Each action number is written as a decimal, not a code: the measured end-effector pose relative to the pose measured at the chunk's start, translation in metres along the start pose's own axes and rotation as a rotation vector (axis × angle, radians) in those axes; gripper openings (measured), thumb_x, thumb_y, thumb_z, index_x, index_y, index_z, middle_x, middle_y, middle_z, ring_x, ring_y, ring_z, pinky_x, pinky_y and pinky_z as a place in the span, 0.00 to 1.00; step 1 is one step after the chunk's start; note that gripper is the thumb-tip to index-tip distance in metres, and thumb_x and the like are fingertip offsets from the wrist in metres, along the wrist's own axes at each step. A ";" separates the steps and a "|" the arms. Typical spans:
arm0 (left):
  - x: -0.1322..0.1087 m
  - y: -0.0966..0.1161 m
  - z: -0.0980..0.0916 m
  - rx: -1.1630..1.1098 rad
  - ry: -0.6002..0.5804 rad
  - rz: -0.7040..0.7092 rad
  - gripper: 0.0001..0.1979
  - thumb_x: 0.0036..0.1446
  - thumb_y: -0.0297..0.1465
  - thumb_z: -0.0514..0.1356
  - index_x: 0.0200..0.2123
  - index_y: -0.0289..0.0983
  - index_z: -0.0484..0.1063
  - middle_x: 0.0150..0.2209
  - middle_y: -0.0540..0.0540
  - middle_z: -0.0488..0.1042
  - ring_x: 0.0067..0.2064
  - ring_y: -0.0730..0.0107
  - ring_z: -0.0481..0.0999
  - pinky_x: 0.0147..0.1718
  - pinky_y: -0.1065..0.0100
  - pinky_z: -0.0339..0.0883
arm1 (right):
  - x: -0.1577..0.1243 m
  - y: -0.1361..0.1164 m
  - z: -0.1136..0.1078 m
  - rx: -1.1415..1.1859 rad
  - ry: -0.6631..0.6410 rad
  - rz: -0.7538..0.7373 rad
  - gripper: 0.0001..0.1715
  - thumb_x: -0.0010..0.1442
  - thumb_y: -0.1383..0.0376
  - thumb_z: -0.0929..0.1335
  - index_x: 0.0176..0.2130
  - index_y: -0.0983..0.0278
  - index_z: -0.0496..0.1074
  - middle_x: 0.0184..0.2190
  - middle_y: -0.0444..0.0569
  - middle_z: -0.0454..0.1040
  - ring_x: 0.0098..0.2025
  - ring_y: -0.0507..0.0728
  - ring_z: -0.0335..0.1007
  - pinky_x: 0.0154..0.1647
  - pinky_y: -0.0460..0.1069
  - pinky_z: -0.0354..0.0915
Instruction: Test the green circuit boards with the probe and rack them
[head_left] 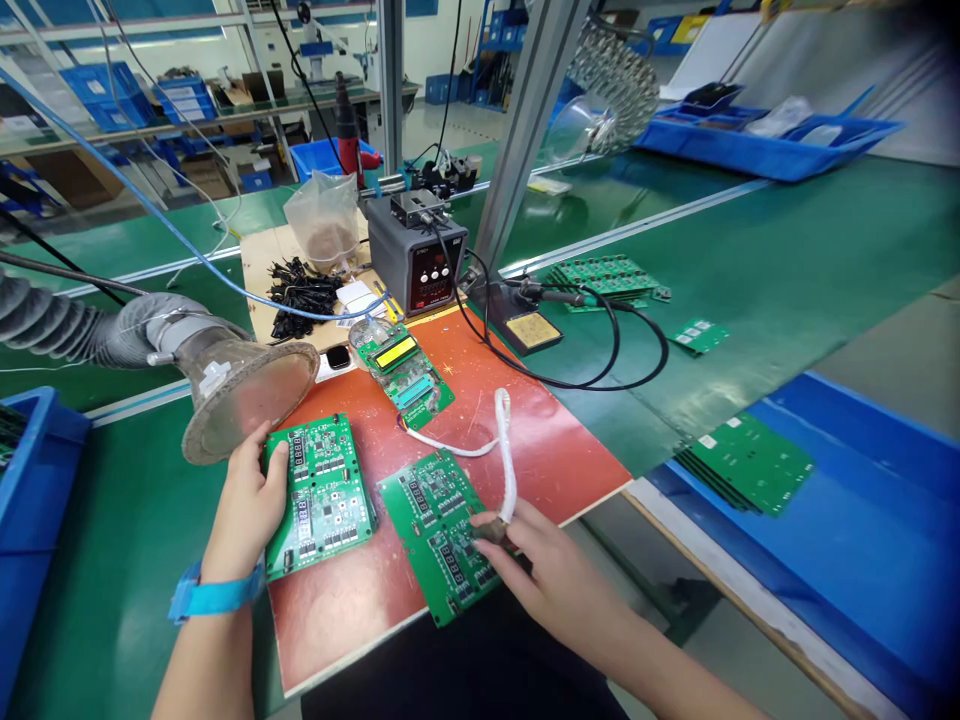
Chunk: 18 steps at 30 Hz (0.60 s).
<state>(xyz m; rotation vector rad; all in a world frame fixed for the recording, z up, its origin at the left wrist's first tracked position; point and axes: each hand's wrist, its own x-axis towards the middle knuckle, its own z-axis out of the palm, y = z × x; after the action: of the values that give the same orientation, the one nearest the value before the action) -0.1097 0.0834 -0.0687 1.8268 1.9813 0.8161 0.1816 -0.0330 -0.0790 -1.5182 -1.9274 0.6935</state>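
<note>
Red mat [551, 450]: left board [327, 500] at nine o'clock, right board [431, 525] at six. Left hand [247, 500] touches the left board's edge, grip unclear; right hand [553, 572], at four, pinches a cable end [490, 531] over the right board.

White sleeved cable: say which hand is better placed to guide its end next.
Right, likely: the right hand holds the brownish end of the cable over one green circuit board; the left hand touches another board.
</note>
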 end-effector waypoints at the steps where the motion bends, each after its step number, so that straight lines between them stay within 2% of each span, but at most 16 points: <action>1: 0.000 0.000 0.000 -0.002 -0.002 0.005 0.28 0.57 0.42 0.49 0.55 0.31 0.62 0.54 0.35 0.65 0.58 0.55 0.61 0.57 0.55 0.53 | 0.000 0.000 0.001 0.006 0.008 -0.008 0.09 0.60 0.68 0.61 0.39 0.65 0.69 0.35 0.51 0.71 0.38 0.55 0.71 0.39 0.50 0.69; 6: 0.000 -0.001 0.000 -0.021 -0.004 -0.003 0.25 0.57 0.42 0.49 0.54 0.34 0.62 0.54 0.37 0.65 0.58 0.55 0.61 0.57 0.54 0.53 | -0.002 0.001 0.005 -0.029 0.046 -0.008 0.09 0.61 0.67 0.61 0.39 0.64 0.69 0.34 0.51 0.72 0.37 0.56 0.72 0.38 0.51 0.69; 18: 0.000 -0.002 0.000 -0.013 0.002 0.009 0.24 0.57 0.41 0.49 0.53 0.35 0.62 0.53 0.38 0.66 0.57 0.57 0.62 0.57 0.56 0.54 | -0.004 -0.002 0.005 -0.046 0.063 0.010 0.09 0.61 0.67 0.61 0.39 0.63 0.69 0.35 0.51 0.72 0.38 0.56 0.72 0.38 0.51 0.69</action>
<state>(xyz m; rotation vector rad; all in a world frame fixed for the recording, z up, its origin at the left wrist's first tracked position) -0.1111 0.0837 -0.0701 1.8294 1.9655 0.8323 0.1777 -0.0374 -0.0819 -1.5603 -1.9014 0.6026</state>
